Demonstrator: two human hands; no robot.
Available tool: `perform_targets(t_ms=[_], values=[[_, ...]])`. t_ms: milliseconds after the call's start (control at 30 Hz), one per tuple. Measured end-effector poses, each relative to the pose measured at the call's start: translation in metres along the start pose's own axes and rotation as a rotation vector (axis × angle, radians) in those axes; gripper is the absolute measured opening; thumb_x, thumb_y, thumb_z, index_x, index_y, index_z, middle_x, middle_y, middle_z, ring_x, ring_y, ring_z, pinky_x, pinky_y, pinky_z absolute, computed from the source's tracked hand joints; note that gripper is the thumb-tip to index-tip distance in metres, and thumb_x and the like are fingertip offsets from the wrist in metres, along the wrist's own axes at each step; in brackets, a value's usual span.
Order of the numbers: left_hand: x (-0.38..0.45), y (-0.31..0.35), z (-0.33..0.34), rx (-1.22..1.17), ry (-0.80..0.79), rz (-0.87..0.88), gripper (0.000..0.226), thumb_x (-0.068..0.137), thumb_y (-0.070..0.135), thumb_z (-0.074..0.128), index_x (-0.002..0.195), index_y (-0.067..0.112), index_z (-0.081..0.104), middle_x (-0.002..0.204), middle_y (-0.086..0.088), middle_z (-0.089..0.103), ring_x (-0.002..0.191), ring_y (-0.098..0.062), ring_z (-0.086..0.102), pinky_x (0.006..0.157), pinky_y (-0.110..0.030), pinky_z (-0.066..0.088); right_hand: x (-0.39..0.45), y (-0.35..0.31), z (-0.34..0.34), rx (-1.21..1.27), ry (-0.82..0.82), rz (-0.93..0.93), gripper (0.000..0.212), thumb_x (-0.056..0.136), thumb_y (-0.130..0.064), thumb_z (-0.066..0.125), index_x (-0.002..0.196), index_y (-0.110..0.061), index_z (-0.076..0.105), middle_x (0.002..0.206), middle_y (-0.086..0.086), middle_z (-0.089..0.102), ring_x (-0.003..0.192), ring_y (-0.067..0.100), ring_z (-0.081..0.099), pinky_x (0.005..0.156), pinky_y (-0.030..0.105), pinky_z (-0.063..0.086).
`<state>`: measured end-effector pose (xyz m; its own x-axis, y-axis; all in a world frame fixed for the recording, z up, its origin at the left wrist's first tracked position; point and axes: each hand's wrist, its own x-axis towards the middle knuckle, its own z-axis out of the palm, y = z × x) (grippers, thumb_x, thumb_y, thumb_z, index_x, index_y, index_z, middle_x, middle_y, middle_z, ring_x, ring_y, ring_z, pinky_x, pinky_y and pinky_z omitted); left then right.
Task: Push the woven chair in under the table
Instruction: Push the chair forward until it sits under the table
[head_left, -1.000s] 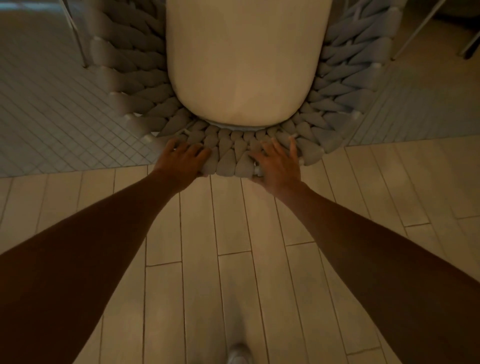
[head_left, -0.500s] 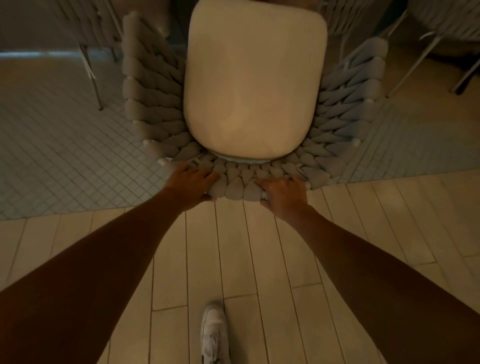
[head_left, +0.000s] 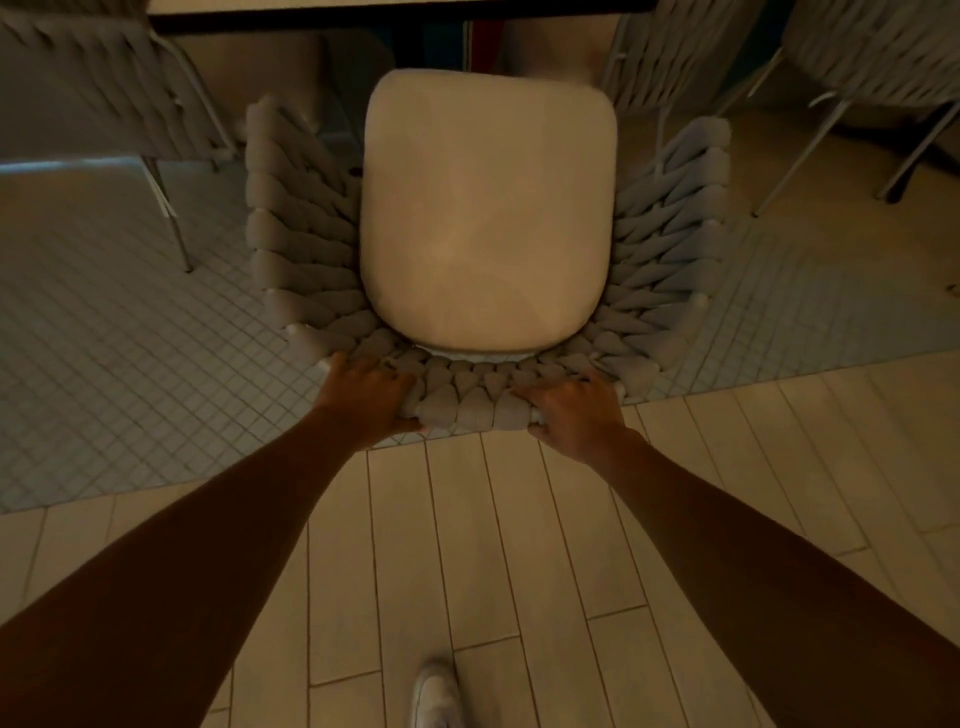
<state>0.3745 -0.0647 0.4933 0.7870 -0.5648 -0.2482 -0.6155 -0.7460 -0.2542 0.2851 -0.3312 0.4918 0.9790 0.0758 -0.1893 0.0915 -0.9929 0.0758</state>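
The woven chair (head_left: 301, 244) has thick grey braided rope around its back and arms and a cream seat cushion (head_left: 485, 208). It faces away from me toward the table (head_left: 395, 11), whose dark edge runs along the top of the view. The cushion's front edge lies just short of the table edge. My left hand (head_left: 366, 397) grips the top of the chair back on the left. My right hand (head_left: 571, 413) grips the same rim on the right. Both arms are stretched forward.
Another woven chair (head_left: 93, 88) stands at the left by the table, and two more (head_left: 670, 47) (head_left: 872, 57) at the right with thin metal legs. The floor changes from pale planks (head_left: 467, 545) near me to small grey tiles (head_left: 104, 364) under the chairs. My white shoe (head_left: 434, 693) shows at the bottom.
The chair appears farther from me, toward the table, and the table edge has come into view at the top. Both hands went from resting on the back rim to gripping it. My foot has stepped forward.
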Motion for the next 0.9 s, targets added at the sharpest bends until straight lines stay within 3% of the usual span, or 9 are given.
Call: perform_targets(t_ms=[400, 667, 800, 900], values=[[0.057, -0.026, -0.038, -0.073, -0.077, -0.016, 0.065, 0.079, 0.077, 0.053, 0.131, 0.038, 0.054, 0.133, 0.008, 0.063, 0.132, -0.025, 0.047, 0.107, -0.047, 0.030, 0.049, 0.032, -0.048, 0.015, 0.029, -0.060, 0.047, 0.084, -0.051, 0.065, 0.130, -0.045, 0.057, 0.121, -0.009, 0.068, 0.111, 0.021, 0.062, 0.093, 0.036, 0.049], [0.100, -0.044, -0.058, -0.115, -0.113, -0.056, 0.054, 0.078, 0.070, 0.057, 0.123, 0.041, 0.059, 0.120, 0.004, 0.067, 0.117, -0.023, 0.058, 0.101, -0.046, 0.033, 0.098, 0.062, -0.065, 0.007, 0.000, -0.084, 0.030, 0.083, -0.052, 0.065, 0.109, -0.038, 0.069, 0.095, -0.005, 0.074, 0.088, 0.022, 0.069, 0.073, 0.031, 0.052], [0.119, -0.051, -0.066, -0.127, -0.146, -0.057, 0.055, 0.076, 0.068, 0.060, 0.123, 0.041, 0.059, 0.121, 0.005, 0.067, 0.116, -0.022, 0.059, 0.100, -0.045, 0.033, 0.117, 0.074, -0.070, 0.048, 0.041, -0.138, 0.025, 0.080, -0.047, 0.070, 0.101, -0.034, 0.073, 0.087, 0.000, 0.075, 0.084, 0.026, 0.069, 0.065, 0.030, 0.041], [0.129, -0.057, -0.072, -0.126, -0.159, -0.065, 0.055, 0.075, 0.068, 0.060, 0.123, 0.041, 0.060, 0.123, 0.007, 0.067, 0.117, -0.021, 0.060, 0.099, -0.044, 0.033, 0.129, 0.081, -0.073, 0.050, 0.052, -0.165, 0.029, 0.081, -0.050, 0.067, 0.108, -0.039, 0.072, 0.088, -0.004, 0.075, 0.082, 0.023, 0.069, 0.063, 0.028, 0.043]])
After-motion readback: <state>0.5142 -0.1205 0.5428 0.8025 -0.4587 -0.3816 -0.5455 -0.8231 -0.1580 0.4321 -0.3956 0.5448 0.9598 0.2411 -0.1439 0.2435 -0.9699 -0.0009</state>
